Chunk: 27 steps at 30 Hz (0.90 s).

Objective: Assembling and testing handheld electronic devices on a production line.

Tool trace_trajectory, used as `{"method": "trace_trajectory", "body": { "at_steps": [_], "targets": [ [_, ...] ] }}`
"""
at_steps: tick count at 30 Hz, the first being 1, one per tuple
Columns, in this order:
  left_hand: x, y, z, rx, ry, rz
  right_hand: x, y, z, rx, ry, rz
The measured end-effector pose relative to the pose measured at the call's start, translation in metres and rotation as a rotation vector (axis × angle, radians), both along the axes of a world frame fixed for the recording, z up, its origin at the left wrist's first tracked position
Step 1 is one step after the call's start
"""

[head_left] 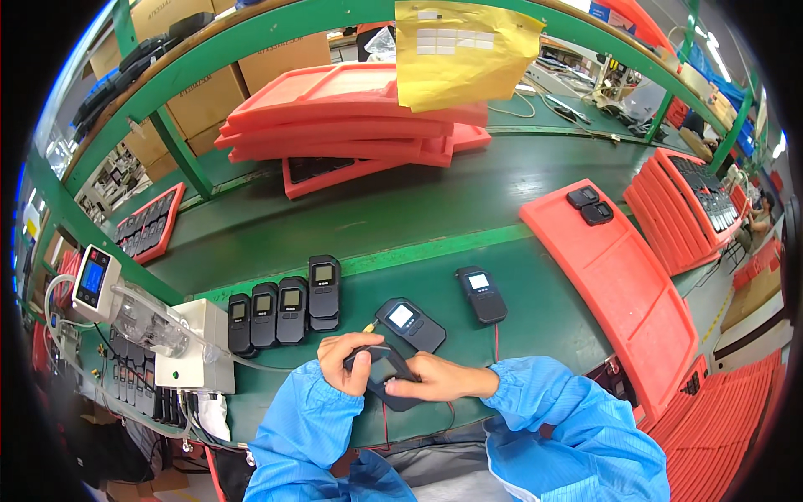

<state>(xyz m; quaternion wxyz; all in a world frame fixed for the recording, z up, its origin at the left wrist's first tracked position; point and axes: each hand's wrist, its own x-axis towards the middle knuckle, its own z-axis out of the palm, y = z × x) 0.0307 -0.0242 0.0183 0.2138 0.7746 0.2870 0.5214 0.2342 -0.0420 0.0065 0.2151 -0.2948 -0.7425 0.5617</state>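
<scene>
Both hands close around a black handheld meter (385,366) with a small screen, held low over the green bench. My left hand (345,361) grips its left side, thumb on the front. From the right, my right hand (437,378) holds it with the thumb over its lower face. A brass-coloured fitting (369,327) shows by my left fingers; a clear tube (259,365) runs toward that hand, its end hidden. Just beyond lies a similar meter (411,325) with a lit screen. Another lit meter (483,294) lies farther right, a red wire below it.
Several dark-screened meters (291,309) stand in a row at left, beside a white box (205,347) with a clear cylinder and a small display unit (94,284). A red tray (611,284) with two black parts lies at right. Stacked red trays (335,117) sit on the far belt.
</scene>
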Motion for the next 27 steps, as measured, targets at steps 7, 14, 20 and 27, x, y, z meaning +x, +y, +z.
{"method": "trace_trajectory", "body": {
  "at_steps": [7,14,20,27],
  "targets": [
    [0.0,0.005,-0.009,-0.053,-0.003,0.039,-0.003,-0.003,0.006,-0.279,0.133,-0.013],
    [0.0,0.007,-0.007,-0.107,0.006,0.03,-0.005,-0.003,-0.011,-0.396,0.199,-0.01],
    [-0.002,0.005,-0.008,-0.085,0.021,0.011,-0.009,-0.011,-0.013,-0.453,0.198,0.009],
    [0.0,0.008,-0.006,-0.141,-0.007,0.021,-0.006,-0.006,-0.015,-0.466,0.17,0.005]
  ]
}}
